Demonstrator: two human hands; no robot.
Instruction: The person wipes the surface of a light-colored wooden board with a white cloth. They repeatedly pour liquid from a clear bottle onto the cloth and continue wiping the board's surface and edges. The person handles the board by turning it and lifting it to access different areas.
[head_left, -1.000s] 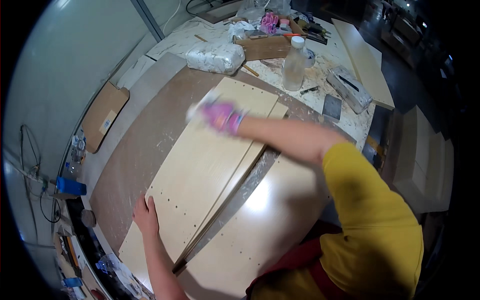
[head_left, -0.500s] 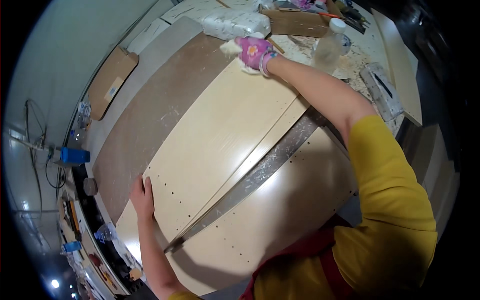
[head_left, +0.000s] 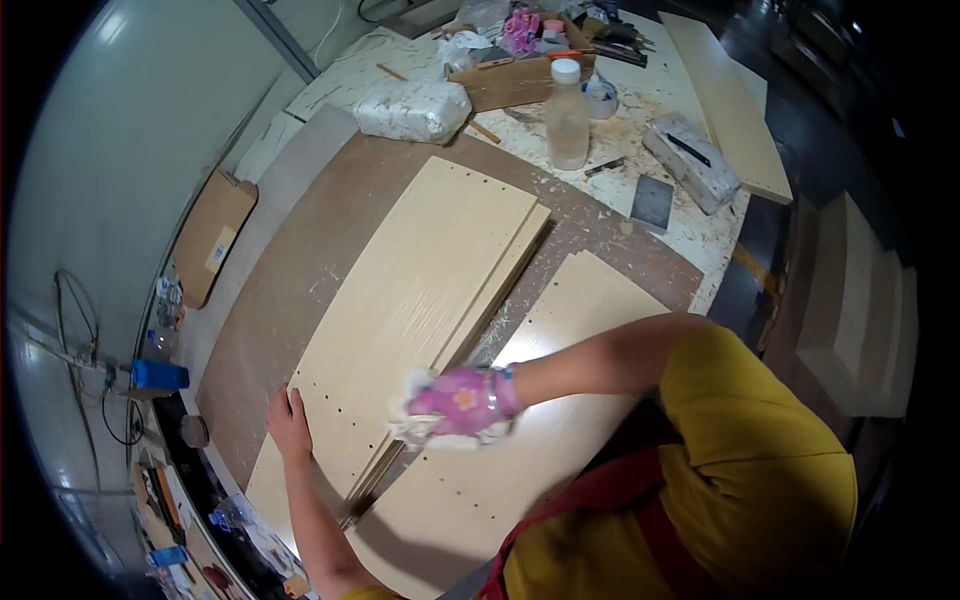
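Observation:
My right hand [head_left: 462,400], in a pink flowered glove, is closed on a crumpled white cloth [head_left: 411,422]. It is slightly blurred, over the near right edge of a cream panel [head_left: 410,280] stacked on other panels. My bare left hand [head_left: 290,428] grips this panel at its lower left edge, with the thumb side on top and some fingers hidden. Small dark holes run along the panel's ends. Beside it, nearer my body, lies a second cream panel [head_left: 585,300], partly covered by my right forearm.
A brown board [head_left: 300,220] lies under the panels. Farther back are a white wrapped bundle [head_left: 413,112], a cardboard box [head_left: 510,84], a clear bottle [head_left: 567,130], a grey block [head_left: 692,163] and a dark flat piece [head_left: 652,203]. A long board [head_left: 725,100] lies at the far right.
My right hand has swept the cloth from the panel's far end toward me, down to its near right edge. My left hand stays at the panel's edge. The view has shifted slightly.

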